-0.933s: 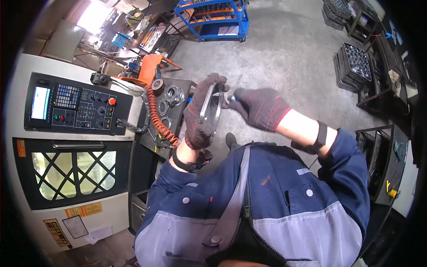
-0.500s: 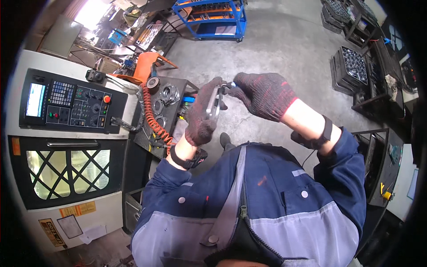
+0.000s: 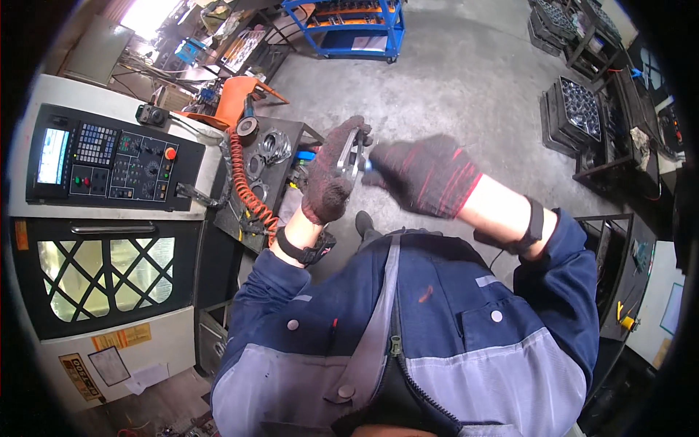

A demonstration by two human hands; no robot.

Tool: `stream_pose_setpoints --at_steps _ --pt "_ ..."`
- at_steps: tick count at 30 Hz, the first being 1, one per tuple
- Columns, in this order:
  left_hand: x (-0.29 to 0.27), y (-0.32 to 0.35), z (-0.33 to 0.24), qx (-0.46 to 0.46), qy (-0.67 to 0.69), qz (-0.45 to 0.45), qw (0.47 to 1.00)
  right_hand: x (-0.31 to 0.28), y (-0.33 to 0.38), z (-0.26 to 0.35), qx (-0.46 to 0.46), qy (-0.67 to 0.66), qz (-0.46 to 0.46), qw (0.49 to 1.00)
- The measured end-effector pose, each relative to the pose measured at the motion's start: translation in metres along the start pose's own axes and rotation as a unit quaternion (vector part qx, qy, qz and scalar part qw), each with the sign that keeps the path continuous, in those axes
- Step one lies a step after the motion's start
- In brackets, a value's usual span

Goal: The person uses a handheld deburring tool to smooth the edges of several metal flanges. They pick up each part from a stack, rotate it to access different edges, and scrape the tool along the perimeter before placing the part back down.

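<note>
My left hand (image 3: 326, 178), in a dark knitted work glove with red flecks, is closed around a flat, shiny metal ring (image 3: 349, 162), held tilted on edge in front of me. Close to the ring's right side is my right hand (image 3: 429, 177), gloved the same way, its fingers pinched together and slightly blurred. From its fingertips peeks a small slim tool with a blue-white part (image 3: 368, 165); its tip is too blurred to make out, and I cannot tell whether it touches the ring.
At left stands a machine with a control panel (image 3: 113, 162) and a latticed door window. A dark bench (image 3: 291, 131) beside it carries metal rings (image 3: 256, 166), an angle grinder (image 3: 248, 122) and a coiled orange hose (image 3: 246, 193). Beyond are an orange chair (image 3: 233, 98), a blue cart (image 3: 357, 51) and crates of parts (image 3: 579, 109) at right.
My right hand has moved toward me along the ring, with the small tool in its fingers. The left hand keeps the ring in nearly the same place.
</note>
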State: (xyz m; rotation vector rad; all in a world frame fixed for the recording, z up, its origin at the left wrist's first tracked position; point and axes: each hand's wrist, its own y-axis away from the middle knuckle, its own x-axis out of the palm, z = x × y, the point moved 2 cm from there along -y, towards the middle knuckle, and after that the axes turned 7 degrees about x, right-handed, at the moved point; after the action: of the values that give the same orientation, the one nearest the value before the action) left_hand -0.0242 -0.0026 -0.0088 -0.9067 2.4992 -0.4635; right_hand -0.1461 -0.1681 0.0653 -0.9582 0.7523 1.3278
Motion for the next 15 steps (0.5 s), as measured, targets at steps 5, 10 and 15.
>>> stream_pose_setpoints --at_steps 5,10,15 --pt "0.003 0.01 -0.019 -0.025 0.059 -0.045 0.997 -0.007 -0.017 -0.019 0.077 -0.035 -0.018 0.996" --pt "0.006 0.01 -0.028 -0.052 0.112 -0.103 0.987 0.027 -0.01 -0.01 0.142 -0.084 0.029 0.986" --pt "-0.001 0.007 -0.029 -0.054 0.142 -0.081 0.985 0.043 0.007 0.012 0.103 -0.058 0.127 0.985"
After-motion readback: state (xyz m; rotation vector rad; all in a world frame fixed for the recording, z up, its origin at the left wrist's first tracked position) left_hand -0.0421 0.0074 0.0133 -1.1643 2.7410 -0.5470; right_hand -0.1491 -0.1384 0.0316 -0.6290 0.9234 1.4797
